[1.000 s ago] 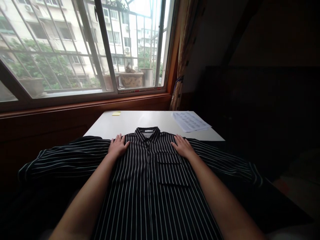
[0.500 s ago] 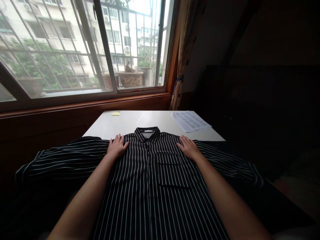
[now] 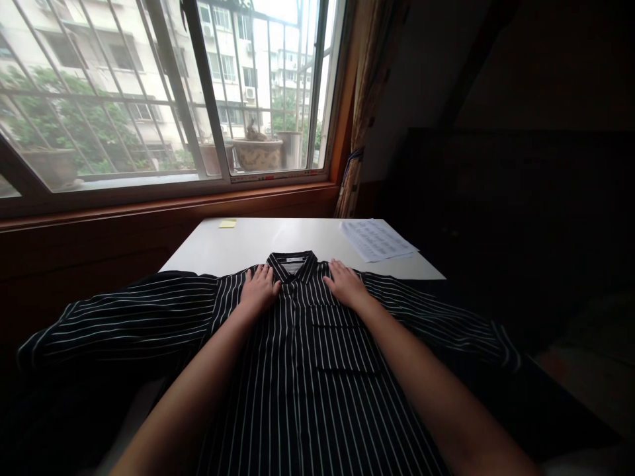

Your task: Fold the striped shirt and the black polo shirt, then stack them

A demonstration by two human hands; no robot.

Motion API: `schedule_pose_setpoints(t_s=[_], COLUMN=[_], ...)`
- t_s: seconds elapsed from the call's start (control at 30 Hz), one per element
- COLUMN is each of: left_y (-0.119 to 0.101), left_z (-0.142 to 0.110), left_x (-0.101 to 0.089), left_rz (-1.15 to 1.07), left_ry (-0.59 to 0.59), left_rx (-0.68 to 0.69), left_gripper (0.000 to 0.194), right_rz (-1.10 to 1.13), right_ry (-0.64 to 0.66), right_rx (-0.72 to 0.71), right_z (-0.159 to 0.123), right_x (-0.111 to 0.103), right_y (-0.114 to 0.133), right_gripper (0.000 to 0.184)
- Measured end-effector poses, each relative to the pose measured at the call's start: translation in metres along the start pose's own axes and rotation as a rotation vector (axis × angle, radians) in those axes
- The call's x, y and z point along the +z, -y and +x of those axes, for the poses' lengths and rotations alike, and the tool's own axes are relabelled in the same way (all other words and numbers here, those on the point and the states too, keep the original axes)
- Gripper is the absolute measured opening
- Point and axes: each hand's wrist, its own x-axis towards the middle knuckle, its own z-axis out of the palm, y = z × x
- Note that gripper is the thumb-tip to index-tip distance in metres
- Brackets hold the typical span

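A black shirt with white stripes (image 3: pixel 292 357) lies front side up, its collar (image 3: pixel 292 264) pointing away from me and its sleeves spread to both sides. My left hand (image 3: pixel 260 288) rests flat on the shirt just left of the collar, fingers stretched out. On the other side of the collar, my right hand (image 3: pixel 346 283) lies flat too, above the chest pocket (image 3: pixel 342 344), with its fingers extended. Neither hand grips the cloth. The left sleeve (image 3: pixel 124 311) hangs past the table's edge, and the lower part of the shirt runs out of view.
Beyond the collar shows the white table top (image 3: pixel 268 235). A yellow sticky note (image 3: pixel 227 224) lies at its far left, printed sheets (image 3: pixel 378 240) at the far right. Behind stand a barred window (image 3: pixel 163 99) and a tied curtain (image 3: pixel 354 152). The right side is dark.
Both hands have slid inward along the shoulders toward the collar, staying flat on the shirt. The view has shifted slightly.
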Motion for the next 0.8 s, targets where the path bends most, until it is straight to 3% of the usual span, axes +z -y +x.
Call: schedule_pose_setpoints(t_s=[0.13, 0.23, 0.4, 0.8], left_y=[-0.005, 0.01, 0.03, 0.032], left_z=[0.006, 0.009, 0.012, 0.013], left_x=[0.01, 0.011, 0.011, 0.014], left_rz=[-0.02, -0.03, -0.045, -0.055], left_ry=[0.028, 0.039, 0.055, 0.059], left_rx=[-0.049, -0.087, -0.114, -0.117], left_gripper=[0.067, 0.069, 0.073, 0.073], right_rz=[0.037, 0.053, 0.058, 0.0], right_ry=[0.034, 0.041, 0.05, 0.021], right_rx=[-0.069, -0.056, -0.04, 0.07], right_z=[0.011, 0.014, 0.012, -0.02], right_x=[0.016, 0.022, 0.018, 0.014], right_y=[0.035, 0.034, 0.003, -0.088], right_gripper=[0.072, 0.076, 0.073, 0.066])
